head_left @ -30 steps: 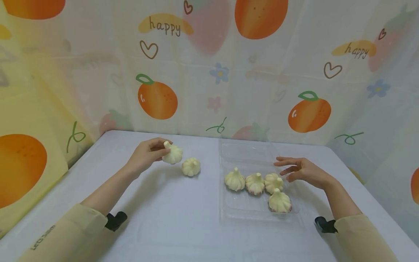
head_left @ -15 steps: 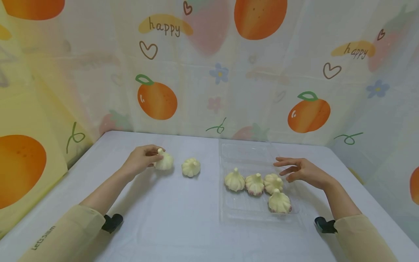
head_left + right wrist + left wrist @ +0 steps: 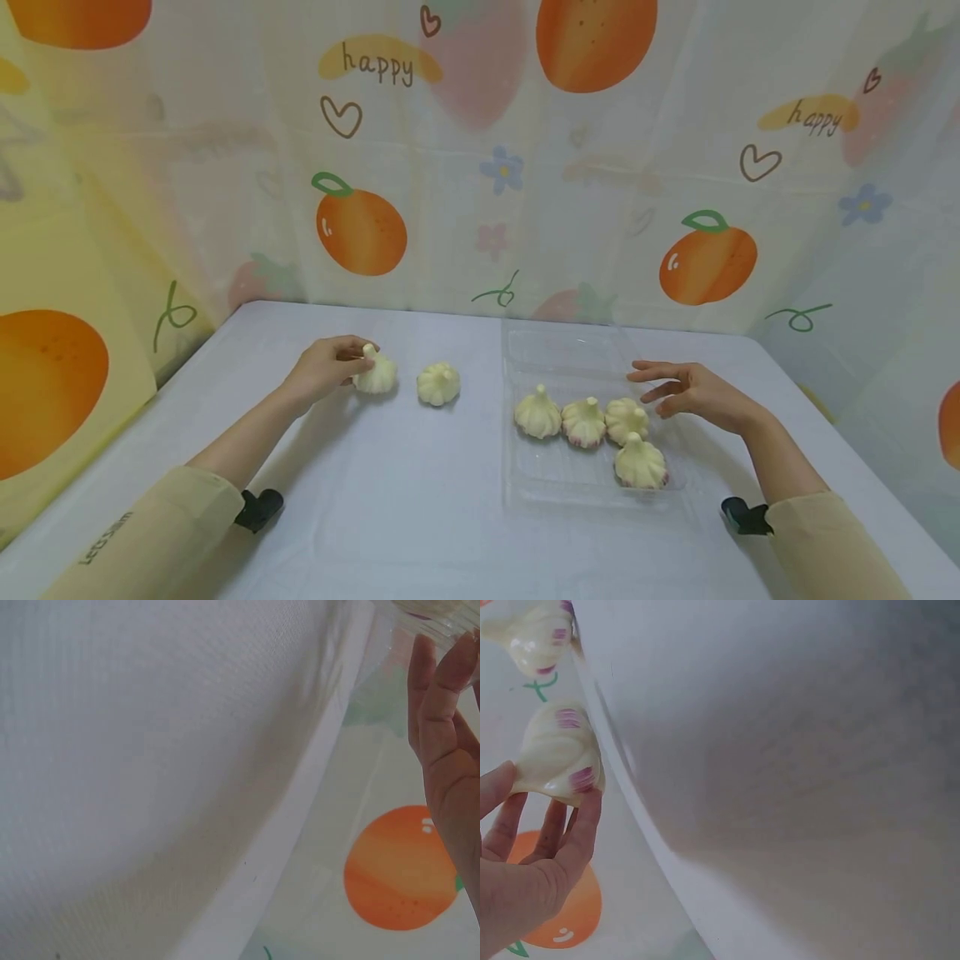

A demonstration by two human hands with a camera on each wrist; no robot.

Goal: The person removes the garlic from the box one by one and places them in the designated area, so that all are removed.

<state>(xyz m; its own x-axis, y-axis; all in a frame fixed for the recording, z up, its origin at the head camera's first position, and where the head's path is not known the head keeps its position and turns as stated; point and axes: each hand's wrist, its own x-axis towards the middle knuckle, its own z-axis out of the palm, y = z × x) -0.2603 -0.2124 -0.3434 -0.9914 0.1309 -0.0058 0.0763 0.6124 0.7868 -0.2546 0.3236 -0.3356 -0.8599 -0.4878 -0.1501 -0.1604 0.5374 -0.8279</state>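
My left hand (image 3: 324,372) holds a cream-white garlic bulb (image 3: 377,374) at the left of the table, thumb on its near side and its stem pointing up. In the left wrist view the purple marks on the underside of this bulb (image 3: 561,754) show above the fingers. Just to the right, a second garlic bulb (image 3: 438,384) sits on the white cloth. My right hand (image 3: 701,395) hovers with loosely bent fingers at the right side of a clear plastic box (image 3: 558,468). Several garlic bulbs lie inside it, three in a row and one bulb (image 3: 641,463) nearer the front right corner.
The table (image 3: 405,508) has a white cover, and a curtain (image 3: 450,208) printed with oranges hangs right behind its back edge. The box's clear lid (image 3: 558,346) extends behind its tray. Black straps with cameras (image 3: 259,510) sit at both wrists.
My left hand has moved left and down with its garlic bulb, away from the second bulb, and then stayed nearly still. The right hand and the box have not moved.
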